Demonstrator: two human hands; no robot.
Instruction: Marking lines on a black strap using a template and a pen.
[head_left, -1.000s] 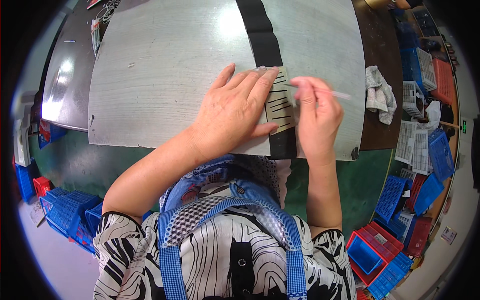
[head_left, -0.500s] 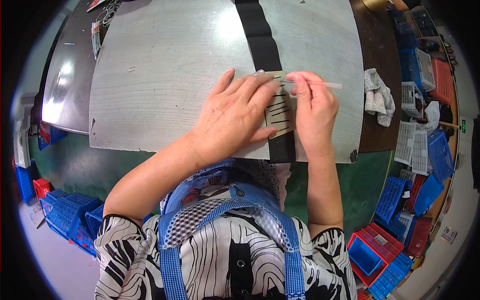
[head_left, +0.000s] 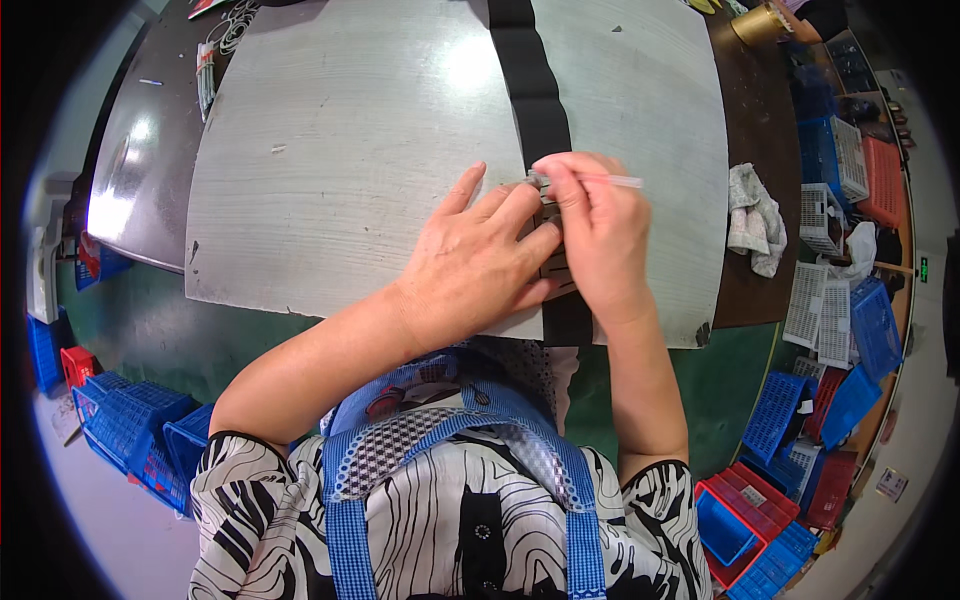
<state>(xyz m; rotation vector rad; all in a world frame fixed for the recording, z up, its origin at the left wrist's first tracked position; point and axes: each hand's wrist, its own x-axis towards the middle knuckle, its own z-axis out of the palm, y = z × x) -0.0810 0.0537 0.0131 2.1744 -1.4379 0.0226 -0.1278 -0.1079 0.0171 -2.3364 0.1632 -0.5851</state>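
A long black strip (head_left: 535,95) runs from the far edge to the near edge of a pale grey board (head_left: 350,150). On its near part lies a card with dark slits (head_left: 560,272), mostly covered by my hands. My left hand (head_left: 470,255) rests flat with fingers spread, its fingertips on the card's left side. In my right hand (head_left: 605,225) a thin clear-barrelled pen (head_left: 625,181) is pinched between thumb and fingers. The pen's tip end is by the left fingertips, at the card's far end; the tip itself is hidden.
A crumpled patterned cloth (head_left: 755,220) lies on the dark table right of the board. Bundled cable (head_left: 206,80) sits at the far left. At the far right, another person's hand (head_left: 800,28) is beside a gold spool (head_left: 760,25). Blue crates (head_left: 140,430) and red crates (head_left: 750,500) stand around.
My right hand and the pen have moved left, closer to my left fingertips. They now cover more of the card. My left hand stays on it, and the whole view has shifted slightly.
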